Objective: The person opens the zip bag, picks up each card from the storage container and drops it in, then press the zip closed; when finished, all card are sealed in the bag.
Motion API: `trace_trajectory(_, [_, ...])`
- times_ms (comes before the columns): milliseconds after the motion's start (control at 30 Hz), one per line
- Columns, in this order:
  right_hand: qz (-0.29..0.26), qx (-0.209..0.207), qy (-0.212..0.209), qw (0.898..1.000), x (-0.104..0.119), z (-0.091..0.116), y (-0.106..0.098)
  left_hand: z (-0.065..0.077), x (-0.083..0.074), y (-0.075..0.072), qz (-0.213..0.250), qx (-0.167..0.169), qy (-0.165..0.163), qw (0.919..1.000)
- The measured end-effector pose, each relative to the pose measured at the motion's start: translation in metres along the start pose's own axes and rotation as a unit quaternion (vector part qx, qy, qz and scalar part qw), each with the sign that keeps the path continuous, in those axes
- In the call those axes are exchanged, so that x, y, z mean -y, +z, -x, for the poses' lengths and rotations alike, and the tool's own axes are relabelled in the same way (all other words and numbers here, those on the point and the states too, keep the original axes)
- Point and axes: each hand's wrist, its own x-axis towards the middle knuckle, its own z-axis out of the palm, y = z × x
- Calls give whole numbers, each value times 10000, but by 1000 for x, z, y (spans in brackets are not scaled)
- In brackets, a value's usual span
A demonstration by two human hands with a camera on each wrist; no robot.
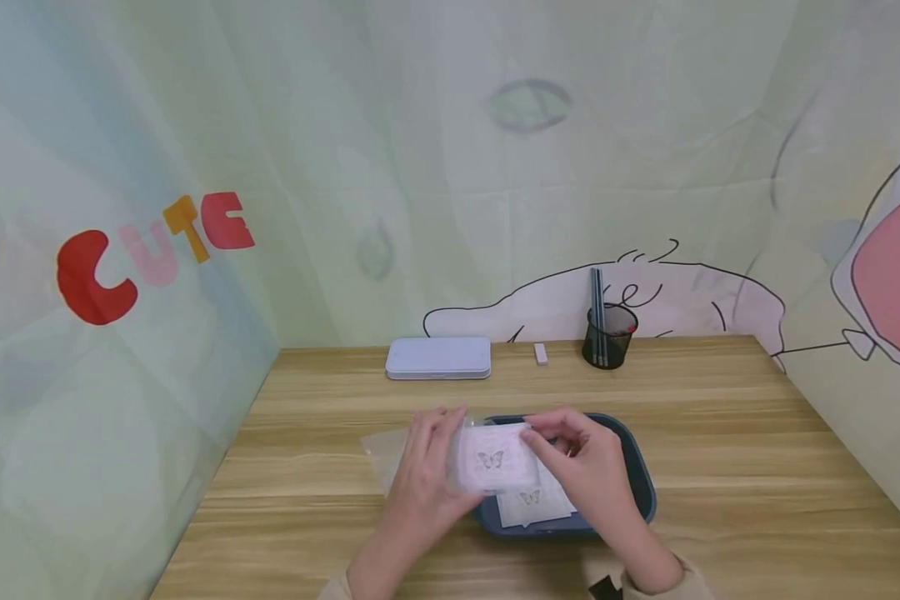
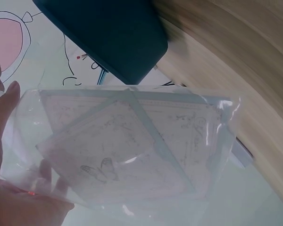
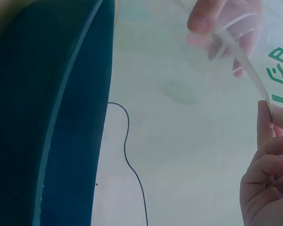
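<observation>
A clear plastic bag [image 2: 210, 174] is raised above the tray, with printed paper cards showing through it. One card [image 1: 495, 458] bears a grey butterfly. My left hand [image 1: 420, 479] grips the bag at its left side, thumb below. The thumb and forefinger of my right hand [image 1: 588, 462] pinch the bag's upper right edge; whether they also catch a card cannot be told. Green lettering [image 3: 278, 73] shows beside that edge in the right wrist view. Beneath lies a dark blue tray [image 1: 642, 487], partly hidden by the hands, with another butterfly paper [image 1: 528, 508] in it.
A clear plastic sheet or bag [image 1: 382, 454] shows left of my left hand. Along the table's back stand a pale blue case [image 1: 438, 358], a small white eraser-like block [image 1: 541, 354] and a black mesh cup [image 1: 607, 342] with dark pencils. A printed curtain [image 1: 330, 250] hangs behind.
</observation>
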Motion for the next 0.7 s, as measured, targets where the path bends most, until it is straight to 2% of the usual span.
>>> trace_trajectory(233, [-172,214,24,9996,-27,-4,9,0,-2,1,7,3,115,9999])
trace_trajectory(500, [-483,377,-1,9981,-29,-2,23,0,-3,3,147,-102,339,9993])
trace_trajectory(700, [-410,591,-76,9974,-29,0,30,-1,-9,4,104,-112,493,9987])
